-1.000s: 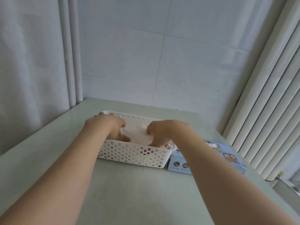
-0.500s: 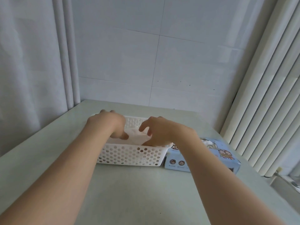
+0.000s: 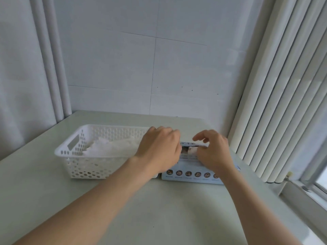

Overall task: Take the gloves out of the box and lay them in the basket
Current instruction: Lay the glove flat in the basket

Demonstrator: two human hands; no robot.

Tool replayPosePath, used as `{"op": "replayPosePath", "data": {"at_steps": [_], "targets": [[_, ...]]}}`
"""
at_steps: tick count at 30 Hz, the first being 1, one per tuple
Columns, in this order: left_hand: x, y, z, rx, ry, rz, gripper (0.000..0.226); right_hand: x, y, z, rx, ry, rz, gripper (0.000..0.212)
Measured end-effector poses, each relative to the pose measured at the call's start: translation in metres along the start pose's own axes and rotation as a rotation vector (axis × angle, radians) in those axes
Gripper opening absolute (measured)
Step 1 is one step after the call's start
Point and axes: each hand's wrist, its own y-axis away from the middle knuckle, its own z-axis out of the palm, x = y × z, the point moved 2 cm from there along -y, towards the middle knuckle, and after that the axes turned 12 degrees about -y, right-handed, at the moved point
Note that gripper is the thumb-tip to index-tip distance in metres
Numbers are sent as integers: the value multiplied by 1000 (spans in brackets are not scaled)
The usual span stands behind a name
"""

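My left hand [image 3: 159,149] and right hand [image 3: 213,152] curled over the box [image 3: 191,176], grip untellable; its limp, light gloves [image 3: 192,151] likely wanted pinching at the opening.

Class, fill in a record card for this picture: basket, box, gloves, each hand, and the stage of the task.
basket: white, perforated, on the table, directly left of the box
box: pale blue, opening on top
gloves: white, lying in the basket
left hand: over the box's left end; grip hidden
right hand: at the box's opening, fingers curled; grip unclear
stage: probably reaching for another glove
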Motion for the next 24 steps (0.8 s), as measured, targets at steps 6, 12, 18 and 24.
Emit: {"op": "replayPosePath", "data": {"at_steps": [6,12,18,24], "targets": [[14,11,25,-124,-183,125,36,15,-3,-1,-55,98,63,28],[15,13,26,-208,-200,164,53,25,-8,-2,-33,130,0,15],[13,13,27,-219,-182,173,55,23,-6,1,28,316,-122,24],[13,12,28,-203,-161,173,55,30,-4,7,172,423,-209,30]]}}
